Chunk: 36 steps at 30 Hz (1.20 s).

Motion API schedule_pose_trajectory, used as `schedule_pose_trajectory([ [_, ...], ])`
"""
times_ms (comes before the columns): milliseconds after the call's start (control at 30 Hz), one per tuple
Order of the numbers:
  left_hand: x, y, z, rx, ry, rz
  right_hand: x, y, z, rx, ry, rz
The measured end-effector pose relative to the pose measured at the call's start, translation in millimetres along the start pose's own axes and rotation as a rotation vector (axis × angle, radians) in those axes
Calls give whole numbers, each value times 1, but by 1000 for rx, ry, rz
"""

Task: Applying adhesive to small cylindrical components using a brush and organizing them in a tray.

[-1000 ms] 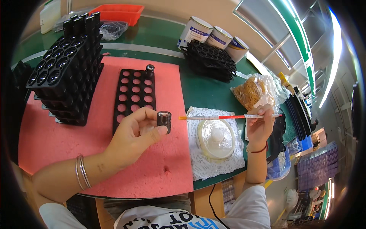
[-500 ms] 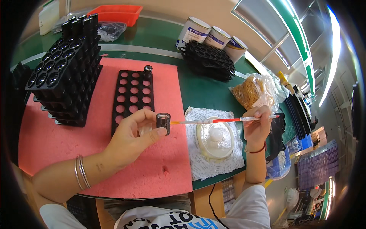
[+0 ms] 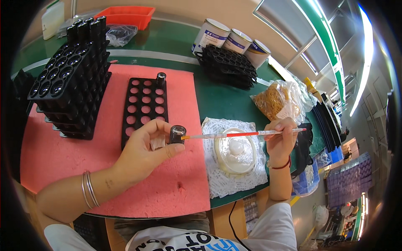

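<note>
My left hand (image 3: 144,146) is closed round a short black glossy cylinder (image 3: 178,134), held above the pink foam mat (image 3: 176,196). Something whitish shows inside its curled fingers. In my right hand (image 3: 279,140) is a slim paintbrush (image 3: 243,134) with a red and clear handle, held level. The brush's yellowish tip touches the right side of the cylinder or lies just in front of it; I cannot tell which. Behind my left hand lies a black tray with round holes (image 3: 138,92), and one similar black cylinder (image 3: 161,79) stands upright at its far right corner.
Stacked black trays (image 3: 67,92) filled with cylinders stand at left. A round white dish (image 3: 235,161) rests on printed paper (image 3: 213,184). Beyond are perforated black sheets (image 3: 226,67), several cans (image 3: 213,35), a bag of rubber bands (image 3: 276,100) and a red bin (image 3: 125,16).
The brush has shifted slightly left, so its tip now overlaps the cylinder's edge. The cylinder has tilted a little in my left hand.
</note>
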State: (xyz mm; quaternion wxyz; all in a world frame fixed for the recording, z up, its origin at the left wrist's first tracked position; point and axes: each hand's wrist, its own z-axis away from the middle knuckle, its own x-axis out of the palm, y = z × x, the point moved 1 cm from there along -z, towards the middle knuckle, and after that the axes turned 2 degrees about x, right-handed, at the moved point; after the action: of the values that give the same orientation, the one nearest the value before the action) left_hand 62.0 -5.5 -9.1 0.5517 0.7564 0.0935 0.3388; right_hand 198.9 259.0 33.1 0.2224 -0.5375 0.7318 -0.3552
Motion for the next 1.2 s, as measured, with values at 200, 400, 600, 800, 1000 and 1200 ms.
schedule_pose_trajectory([
  [200, 0, 1, 0, -17, 0, -43, -2, -1, -1, 1, 47, 14],
  [400, 0, 2, 1, -58, -9, -27, -3, 0, -1, 16, 75, 32],
  [600, -1, 2, 2, -73, -13, -43, -5, 1, -1, 17, 83, 41],
  [800, -2, 1, 3, -88, -8, -53, -10, 3, 0, 34, 188, 26],
  [1000, 0, 1, 3, -32, -10, -66, -5, -1, -2, 22, 110, -124],
  [1200, 1, 1, 2, -13, -1, -51, -2, 3, -1, 48, 45, -108],
])
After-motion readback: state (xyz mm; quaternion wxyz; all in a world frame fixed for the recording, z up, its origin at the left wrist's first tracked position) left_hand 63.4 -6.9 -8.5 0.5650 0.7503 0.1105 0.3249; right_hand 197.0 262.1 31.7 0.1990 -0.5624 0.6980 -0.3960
